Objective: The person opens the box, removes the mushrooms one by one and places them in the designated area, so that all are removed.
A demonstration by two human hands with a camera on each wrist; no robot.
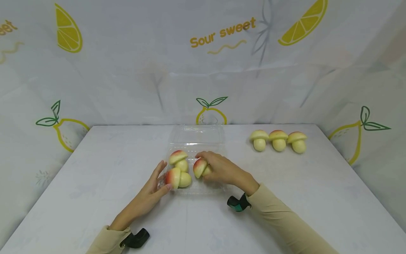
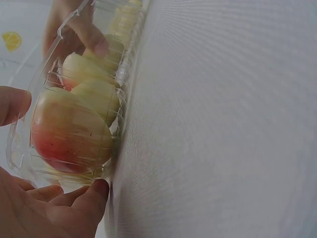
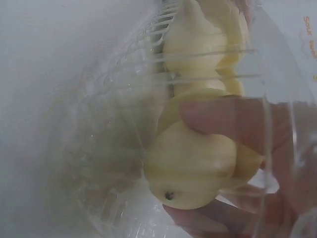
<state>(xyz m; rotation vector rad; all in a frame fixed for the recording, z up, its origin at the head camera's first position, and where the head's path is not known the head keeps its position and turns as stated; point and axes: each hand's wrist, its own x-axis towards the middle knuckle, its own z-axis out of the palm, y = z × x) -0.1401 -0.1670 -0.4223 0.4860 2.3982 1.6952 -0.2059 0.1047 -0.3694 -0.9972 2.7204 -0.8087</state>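
A clear plastic container (image 1: pixel 215 188) with its lid hinged back lies near the middle of the table. In its left part sit two toy mushrooms, an upper mushroom (image 1: pixel 178 157) and a lower mushroom (image 1: pixel 173 177), with red-tinged caps and pale stems. My left hand (image 1: pixel 147 197) holds the container's left end, thumb by the front corner and fingers along the side wall. Inside the container, right of those two, my right hand (image 1: pixel 225 170) grips a third mushroom (image 3: pixel 190 163) between thumb and fingers. Through the clear wall its round stem end with a dark spot shows.
Three more mushrooms (image 1: pixel 279 140) stand in a row at the back right of the table (image 1: pixel 317 197). Behind the container's tray rises its clear lid (image 1: pixel 197 134). A white lemon-print cloth (image 1: pixel 127 88) hangs beyond the table's back edge.
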